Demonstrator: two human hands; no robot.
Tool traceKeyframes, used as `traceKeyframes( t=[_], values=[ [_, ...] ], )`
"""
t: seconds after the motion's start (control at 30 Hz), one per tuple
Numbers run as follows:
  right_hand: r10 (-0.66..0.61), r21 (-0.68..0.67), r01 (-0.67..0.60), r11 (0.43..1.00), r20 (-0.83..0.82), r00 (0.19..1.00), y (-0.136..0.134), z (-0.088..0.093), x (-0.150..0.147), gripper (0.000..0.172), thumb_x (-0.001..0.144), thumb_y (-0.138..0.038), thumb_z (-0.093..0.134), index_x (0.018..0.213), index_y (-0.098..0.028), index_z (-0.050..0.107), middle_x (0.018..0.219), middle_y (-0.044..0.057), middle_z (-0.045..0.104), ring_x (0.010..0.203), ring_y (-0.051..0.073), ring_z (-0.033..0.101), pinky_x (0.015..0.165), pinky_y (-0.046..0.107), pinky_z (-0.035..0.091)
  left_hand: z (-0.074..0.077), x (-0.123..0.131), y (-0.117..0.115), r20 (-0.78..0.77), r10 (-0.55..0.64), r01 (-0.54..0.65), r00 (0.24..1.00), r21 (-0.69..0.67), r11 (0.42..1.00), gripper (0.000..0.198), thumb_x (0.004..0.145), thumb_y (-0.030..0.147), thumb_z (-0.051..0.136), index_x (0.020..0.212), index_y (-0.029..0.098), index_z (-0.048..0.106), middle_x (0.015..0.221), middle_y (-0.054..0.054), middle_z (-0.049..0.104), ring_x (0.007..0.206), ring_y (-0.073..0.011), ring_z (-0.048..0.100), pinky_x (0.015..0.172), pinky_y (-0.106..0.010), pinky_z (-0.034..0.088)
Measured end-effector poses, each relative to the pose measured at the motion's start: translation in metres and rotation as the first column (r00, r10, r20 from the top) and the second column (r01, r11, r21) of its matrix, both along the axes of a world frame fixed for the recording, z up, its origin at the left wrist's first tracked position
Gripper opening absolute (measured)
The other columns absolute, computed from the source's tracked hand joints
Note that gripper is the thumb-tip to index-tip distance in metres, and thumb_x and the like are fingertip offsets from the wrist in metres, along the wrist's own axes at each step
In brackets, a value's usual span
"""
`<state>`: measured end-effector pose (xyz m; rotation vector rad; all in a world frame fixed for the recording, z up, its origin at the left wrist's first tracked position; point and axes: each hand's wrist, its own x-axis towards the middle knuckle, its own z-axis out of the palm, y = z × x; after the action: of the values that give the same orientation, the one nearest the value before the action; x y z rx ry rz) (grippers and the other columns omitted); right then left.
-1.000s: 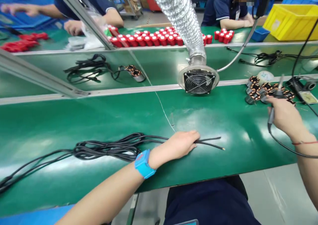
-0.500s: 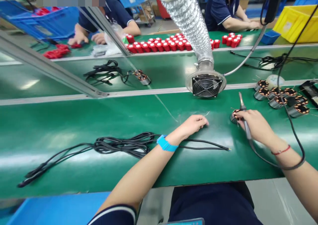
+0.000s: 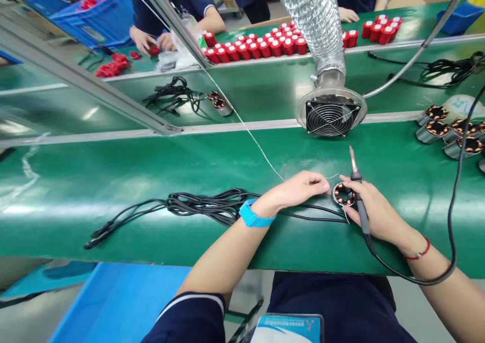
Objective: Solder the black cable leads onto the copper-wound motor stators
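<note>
- Glossy green conveyor bench is seen in a factory hall, w/ a silver ribbed duct and round fan at the back.
- Black-handled soldering iron is gripped by the right hand, fingers wrapped; long axis near upright, tip pointed away twd the fan.
- Small copper-wound stator ring is laid flat btwn the hands.
- Left hand is pinched on a thin solder wire.

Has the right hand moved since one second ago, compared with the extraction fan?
Yes. The right hand with its soldering iron has come leftward from the coil cluster to just below the extraction fan.
</note>
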<state>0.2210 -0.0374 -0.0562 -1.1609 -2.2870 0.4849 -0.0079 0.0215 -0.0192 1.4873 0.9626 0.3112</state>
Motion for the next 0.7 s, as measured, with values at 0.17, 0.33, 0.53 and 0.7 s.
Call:
traceKeyframes(
  t=[0.17,0.33,0.53,0.7],
  values=[
    [-0.017,-0.033,0.016,0.999,-0.040,0.999,-0.002,-0.005,-0.005,0.047,0.085,-0.028,0.061,0.129,-0.024,0.042,0.120,0.010,0.062,0.104,0.027,0.062,0.086,0.045,0.053,-0.008,0.015,-0.003,0.160,0.141,-0.103,0.977,-0.223,0.969,0.021,0.083,0.030,0.054,0.075,0.011,0.060,0.065,0.003,0.050,0.052,-0.0043,0.033,0.051,-0.020,0.024],
    [-0.078,-0.010,0.078,0.997,0.060,0.995,-0.005,0.000,-0.006,0.047,0.085,-0.034,0.063,0.127,-0.023,0.045,0.104,0.009,0.065,0.089,0.026,0.060,0.077,0.043,0.052,-0.009,0.026,-0.009,0.167,0.228,-0.182,0.959,-0.251,0.951,0.027,0.086,0.038,0.053,0.080,0.012,0.056,0.064,0.004,0.044,0.049,-0.0029,0.025,0.048,-0.020,0.017],
    [-0.211,-0.019,0.213,0.977,0.064,0.975,-0.002,0.001,-0.001,0.044,0.081,-0.033,0.067,0.119,-0.019,0.050,0.106,0.010,0.065,0.089,0.027,0.059,0.079,0.042,0.052,-0.001,0.010,-0.013,0.100,0.024,-0.015,0.995,-0.092,0.996,0.024,0.082,0.035,0.061,0.075,0.014,0.053,0.065,0.005,0.044,0.061,-0.0064,0.036,0.059,-0.021,0.031],
    [-0.161,0.001,0.161,0.987,0.058,0.985,-0.004,0.002,-0.006,0.042,0.082,-0.034,0.065,0.119,-0.019,0.050,0.103,0.010,0.064,0.088,0.026,0.059,0.076,0.041,0.052,-0.012,0.016,-0.011,0.243,0.132,-0.060,0.961,-0.284,0.957,0.026,0.081,0.036,0.057,0.073,0.012,0.059,0.064,0.002,0.051,0.050,-0.0039,0.032,0.049,-0.021,0.019]
  ],
)
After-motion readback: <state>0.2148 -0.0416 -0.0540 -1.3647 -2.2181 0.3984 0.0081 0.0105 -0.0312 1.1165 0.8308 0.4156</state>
